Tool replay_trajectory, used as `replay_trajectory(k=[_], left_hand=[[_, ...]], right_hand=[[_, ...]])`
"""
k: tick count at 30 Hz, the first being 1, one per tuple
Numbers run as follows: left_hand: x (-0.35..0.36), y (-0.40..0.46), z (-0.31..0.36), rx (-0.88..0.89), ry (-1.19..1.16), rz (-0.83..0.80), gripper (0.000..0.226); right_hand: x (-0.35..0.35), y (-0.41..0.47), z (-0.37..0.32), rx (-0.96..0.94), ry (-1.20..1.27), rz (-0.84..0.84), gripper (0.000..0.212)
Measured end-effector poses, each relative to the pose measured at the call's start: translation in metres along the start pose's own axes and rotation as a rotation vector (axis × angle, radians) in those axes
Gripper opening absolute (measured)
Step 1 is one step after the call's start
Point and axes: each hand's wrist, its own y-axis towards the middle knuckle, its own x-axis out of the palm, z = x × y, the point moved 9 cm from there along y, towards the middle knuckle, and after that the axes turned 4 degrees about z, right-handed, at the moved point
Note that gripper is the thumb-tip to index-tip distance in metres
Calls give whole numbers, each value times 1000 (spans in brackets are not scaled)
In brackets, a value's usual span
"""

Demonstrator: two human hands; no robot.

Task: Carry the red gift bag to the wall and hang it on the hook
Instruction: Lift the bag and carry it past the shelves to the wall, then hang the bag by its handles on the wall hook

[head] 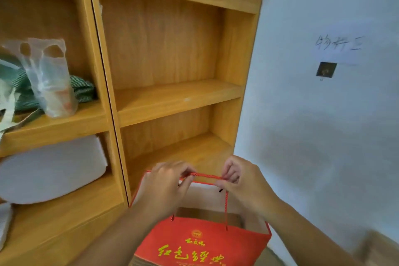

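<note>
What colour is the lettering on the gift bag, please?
Yellow lettering on the red gift bag, head view.

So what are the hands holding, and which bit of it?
Both hands, left hand and right hand, hold the red gift bag by its red rope handles, pinched between the fingers above the open top.

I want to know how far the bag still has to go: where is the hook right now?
The hook is on the white wall, upper right of the head view, under handwritten characters and right of the wooden shelf.
</note>
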Motion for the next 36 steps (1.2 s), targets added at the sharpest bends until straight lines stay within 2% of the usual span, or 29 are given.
replay_trajectory(k=[6, 10, 13, 21, 26, 32, 36], left_hand=[[15, 59, 3, 161, -158, -64, 4], [34, 83, 17, 262, -215, -126, 7], [50, 97, 29, 316, -249, -163, 11], [83, 136, 75, 345, -417, -147, 11], [97, 165, 114, 328, -523, -141, 9], [105, 205, 150, 444, -437, -86, 10], [134, 251, 159, 421, -501, -166, 9]], right_hand=[[-10, 18, 19, 130, -70, 138, 19], [-23, 16, 28, 192, -145, 170, 8], [-37, 13, 28, 204, -187, 223, 8], [-98, 8, 45, 265, -232, 389, 3], [-151, 11, 65, 288, -137, 447, 6], [-203, 41, 81, 246, -252, 473, 16], [-224, 72, 104, 241, -237, 509, 16]])
